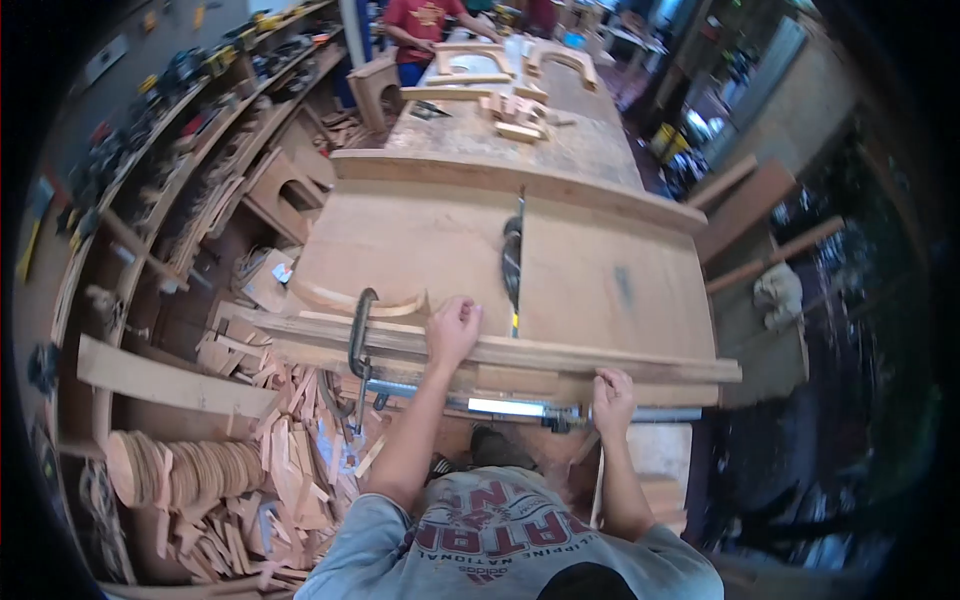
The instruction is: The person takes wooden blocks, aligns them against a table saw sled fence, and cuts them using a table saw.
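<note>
My left hand (pixel 454 328) rests at the near rail (pixel 560 355) of a wooden sled, its fingers curled; what they hold, if anything, is hidden. Farther right, my right hand (pixel 612 390) is closed at the same rail's near side, with its contents hidden too. A dark C-clamp (pixel 360 335) grips the rail left of my left hand. Behind the clamp lies a curved wooden piece (pixel 375 303). A dark tool or blade part (pixel 512 260) shows in the slot across the sled's middle. A metal bar (pixel 500 407) runs below the rail.
Beyond the far rail (pixel 520 182), wood blocks (pixel 515 115) and curved frames (pixel 565 60) lie on a long table. A person in a red shirt (pixel 420 25) stands at its far left. Scrap wood (pixel 295 460) is piled at lower left, beside shelves (pixel 165 215).
</note>
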Action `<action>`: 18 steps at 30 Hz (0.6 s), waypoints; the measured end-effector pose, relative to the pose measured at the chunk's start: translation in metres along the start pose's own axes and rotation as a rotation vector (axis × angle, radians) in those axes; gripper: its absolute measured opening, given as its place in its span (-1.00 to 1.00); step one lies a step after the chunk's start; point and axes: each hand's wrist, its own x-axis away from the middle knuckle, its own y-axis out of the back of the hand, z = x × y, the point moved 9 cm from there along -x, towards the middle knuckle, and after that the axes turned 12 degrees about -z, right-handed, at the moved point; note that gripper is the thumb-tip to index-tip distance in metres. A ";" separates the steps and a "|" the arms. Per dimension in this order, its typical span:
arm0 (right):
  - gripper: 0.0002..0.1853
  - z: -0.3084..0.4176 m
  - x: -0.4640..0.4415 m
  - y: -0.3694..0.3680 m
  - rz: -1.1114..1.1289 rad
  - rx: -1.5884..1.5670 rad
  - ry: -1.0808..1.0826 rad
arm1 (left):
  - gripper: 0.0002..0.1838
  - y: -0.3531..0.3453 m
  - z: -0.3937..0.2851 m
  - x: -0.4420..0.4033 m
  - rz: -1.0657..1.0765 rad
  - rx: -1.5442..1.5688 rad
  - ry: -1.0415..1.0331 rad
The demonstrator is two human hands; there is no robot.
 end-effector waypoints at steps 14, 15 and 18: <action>-0.71 -0.268 0.558 0.249 0.476 0.588 -1.071 | -0.50 -0.030 0.022 -0.002 0.077 -0.296 -0.128; -0.69 -0.271 0.574 0.262 0.458 0.684 -1.076 | -0.50 -0.031 0.024 -0.002 0.061 -0.313 -0.144; -0.67 -0.318 0.623 0.274 0.355 0.666 -1.167 | -0.49 -0.037 0.025 -0.006 0.041 -0.449 -0.179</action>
